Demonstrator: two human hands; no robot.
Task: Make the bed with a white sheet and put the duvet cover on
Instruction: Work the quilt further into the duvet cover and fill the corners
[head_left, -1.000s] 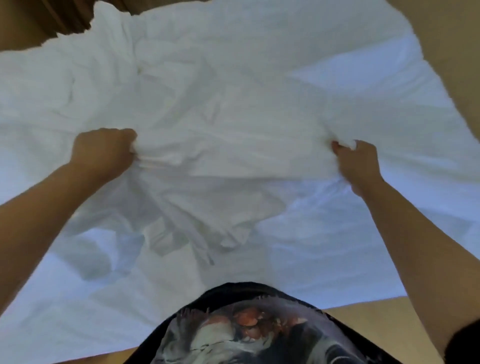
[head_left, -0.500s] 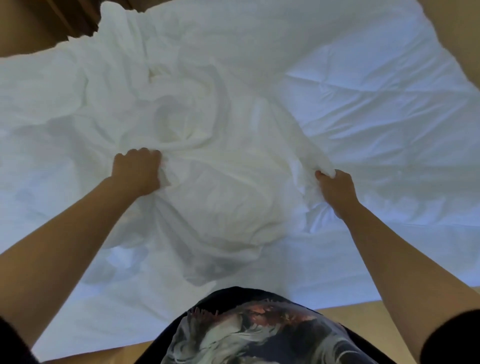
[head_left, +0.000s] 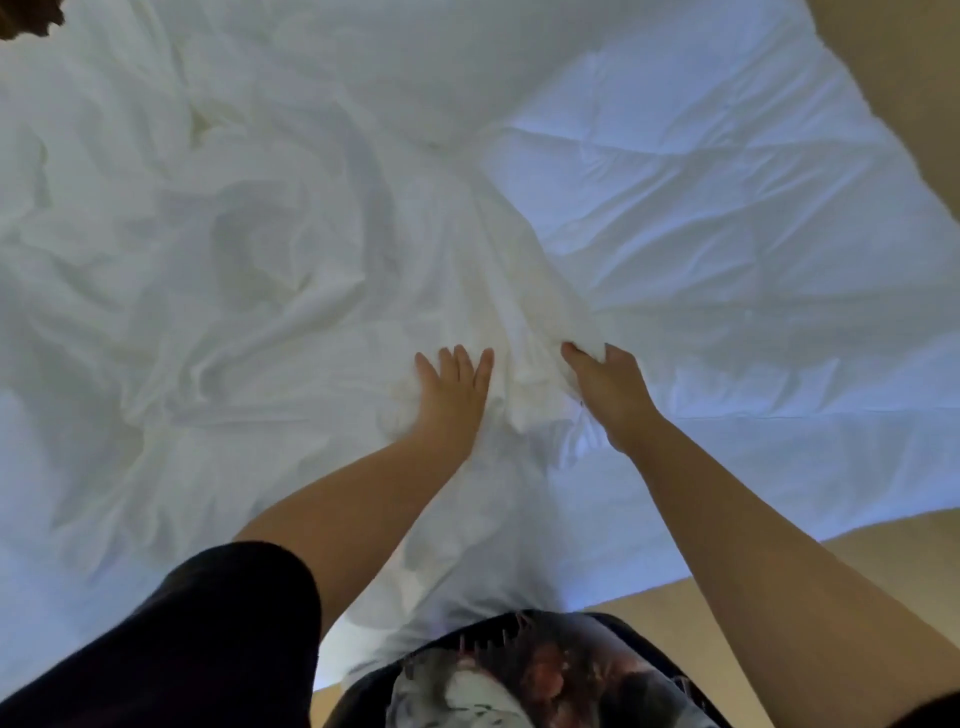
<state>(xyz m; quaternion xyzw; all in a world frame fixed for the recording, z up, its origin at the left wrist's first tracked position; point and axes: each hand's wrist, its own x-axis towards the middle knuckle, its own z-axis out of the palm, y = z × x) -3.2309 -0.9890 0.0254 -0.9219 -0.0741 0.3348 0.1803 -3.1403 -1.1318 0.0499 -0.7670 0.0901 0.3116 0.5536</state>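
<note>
The white duvet cover (head_left: 270, 291) lies crumpled in deep folds over the left and middle of the bed, one thick gather of it running down the centre toward the person. To its right the quilted duvet (head_left: 727, 208) lies flatter, its stitched lines showing, reaching to the bed's right edge.

The left hand (head_left: 452, 395) rests flat on the cover just left of the gather, palm down and fingers spread straight. The right hand (head_left: 608, 389), just beside it on the other side of the gather, has its fingers curled into the cloth and grips a bunch of it where cover and duvet meet.

The left arm wears a short black sleeve (head_left: 208, 623). Below, a printed shirt (head_left: 519, 675) shows blurred red, grey and white shapes; any lettering on it cannot be read. Tan floor (head_left: 893, 78) borders the bed on the right.
</note>
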